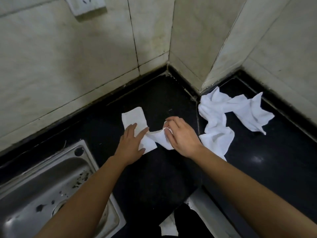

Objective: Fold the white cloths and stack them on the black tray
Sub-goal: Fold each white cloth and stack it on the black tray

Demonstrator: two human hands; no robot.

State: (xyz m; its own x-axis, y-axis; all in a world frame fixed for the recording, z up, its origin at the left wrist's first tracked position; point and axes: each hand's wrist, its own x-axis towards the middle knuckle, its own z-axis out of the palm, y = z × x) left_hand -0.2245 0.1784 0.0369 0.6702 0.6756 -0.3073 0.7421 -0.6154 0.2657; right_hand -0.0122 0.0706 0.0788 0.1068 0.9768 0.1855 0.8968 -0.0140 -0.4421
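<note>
A white cloth [135, 118] lies half folded on the black surface in the middle. My left hand [131, 145] presses flat on its near part, fingers spread. My right hand [181, 136] pinches the loose right end of the same cloth [159, 137] and holds it slightly raised. A heap of crumpled white cloths [228, 114] lies to the right, by the wall corner. I cannot tell a black tray apart from the black counter [154, 177].
A steel sink [39, 182] sits at the lower left. Tiled walls [85, 57] close in the back and right, with a jutting corner [202, 79]. A socket [85, 4] is on the wall at top. Scraps of white [169, 225] show at the counter's front edge.
</note>
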